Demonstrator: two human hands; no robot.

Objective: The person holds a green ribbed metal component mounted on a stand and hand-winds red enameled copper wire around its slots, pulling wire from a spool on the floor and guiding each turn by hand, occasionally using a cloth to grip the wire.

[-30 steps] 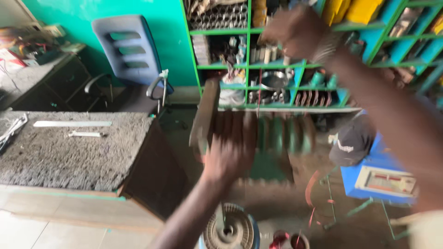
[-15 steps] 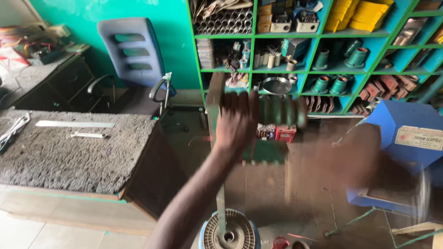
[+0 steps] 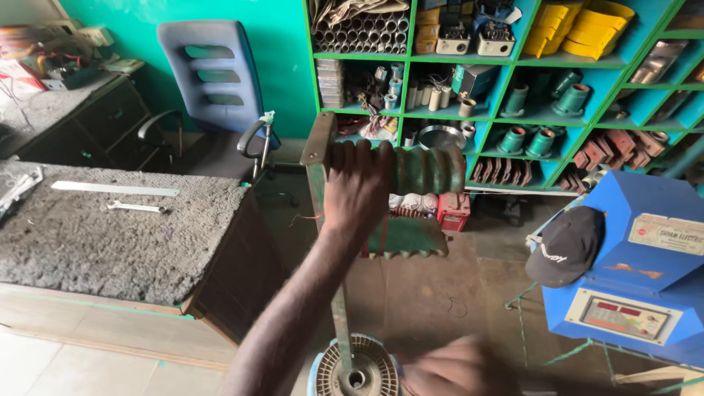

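While my left hand [image 3: 357, 192] holds the ribbed green former [image 3: 411, 170] at the top of the winding frame [image 3: 323, 176], with fingers closed over its ridges, my right hand [image 3: 458, 367] is low beside the round grey stator [image 3: 357, 372], and it is so blurred that I cannot tell if its fingers are apart or together. I think the main risk is at this right hand: it is close to the stator's finned edge and could catch on it. The frame is tall and thin, so a hard push at the top might tip it toward the bench [image 3: 110, 227]. My left hand grips only one end of the former, so it might slip on the ribs. Going from large to small for packages and labels: the blue machine [image 3: 631, 220] at the right has a pale rectangular plate on its sloped side and a white panel with a red display lower down; yellow packs [image 3: 579, 26] are stacked on the top shelf [image 3: 469, 57]; a small red box [image 3: 453, 213] stands on the floor under the former; a dark cap [image 3: 566, 246] with a pale mark hangs on the machine.
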